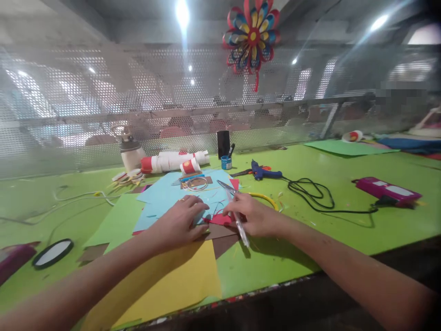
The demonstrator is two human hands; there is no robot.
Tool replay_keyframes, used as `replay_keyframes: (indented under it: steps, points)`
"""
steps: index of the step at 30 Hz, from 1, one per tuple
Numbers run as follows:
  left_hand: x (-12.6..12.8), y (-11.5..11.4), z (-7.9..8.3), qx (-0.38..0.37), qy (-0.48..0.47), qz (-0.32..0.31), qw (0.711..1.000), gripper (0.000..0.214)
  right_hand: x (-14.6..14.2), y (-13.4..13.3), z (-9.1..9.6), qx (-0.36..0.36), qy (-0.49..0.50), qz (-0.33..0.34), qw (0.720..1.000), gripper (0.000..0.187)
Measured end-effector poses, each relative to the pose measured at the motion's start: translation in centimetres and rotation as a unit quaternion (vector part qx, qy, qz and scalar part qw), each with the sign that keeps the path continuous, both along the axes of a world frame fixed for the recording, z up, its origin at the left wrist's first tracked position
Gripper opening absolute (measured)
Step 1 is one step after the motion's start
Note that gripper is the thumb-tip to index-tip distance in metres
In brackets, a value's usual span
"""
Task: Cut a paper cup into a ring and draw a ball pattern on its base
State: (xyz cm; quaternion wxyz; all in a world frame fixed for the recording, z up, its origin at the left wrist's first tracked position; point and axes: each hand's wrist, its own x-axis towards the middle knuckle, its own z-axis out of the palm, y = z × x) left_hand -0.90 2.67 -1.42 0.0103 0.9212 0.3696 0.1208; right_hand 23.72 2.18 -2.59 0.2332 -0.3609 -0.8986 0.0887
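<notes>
My left hand [188, 218] rests on the layered paper sheets, fingers loosely spread and holding nothing. In my right hand [253, 216] is a slim clear pen [242, 230], tilted between the fingers. Pointed metal blades [226, 186] stick out just beyond that hand; their handle is hidden. Between the hands lies a cut red piece of paper [220, 219] with thin strips around it. Light blue paper [156, 207] spreads beneath, with brown paper [225, 246] and a yellow sheet [172, 285] nearer me. A yellow curved band [267, 198] lies behind my right hand.
A blue glue gun [263, 171] trails a black cord to a magenta box [387, 191] at right. Behind the paper are paper cups [190, 166], a white roll [172, 161], a blue jar [226, 162] and a phone [223, 144]. A round mirror [53, 253] lies left.
</notes>
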Motion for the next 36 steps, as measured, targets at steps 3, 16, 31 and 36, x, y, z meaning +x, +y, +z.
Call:
replay_keyframes:
  steps: [3, 16, 31, 36]
  points:
    - [1.2, -0.1, -0.2, 0.001, 0.007, -0.048, 0.999, 0.025, 0.4, 0.5, -0.1, -0.032, 0.04, -0.037, 0.998, 0.017]
    - [2.5, -2.9, -1.9, 0.014, -0.016, -0.105, 0.994, 0.035, 0.7, 1.5, 0.2, -0.191, 0.207, -0.13, 0.951, 0.018]
    - [2.4, -2.5, -2.5, 0.026, -0.045, -0.134, 0.99, 0.031, 1.3, 0.7, 2.3, -0.125, 0.279, -0.144, 0.941, 0.043]
    - [2.4, -2.4, -2.2, 0.007, -0.04, -0.132, 0.99, 0.034, 3.2, 1.7, 2.6, -0.056, 0.134, -0.149, 0.978, 0.043]
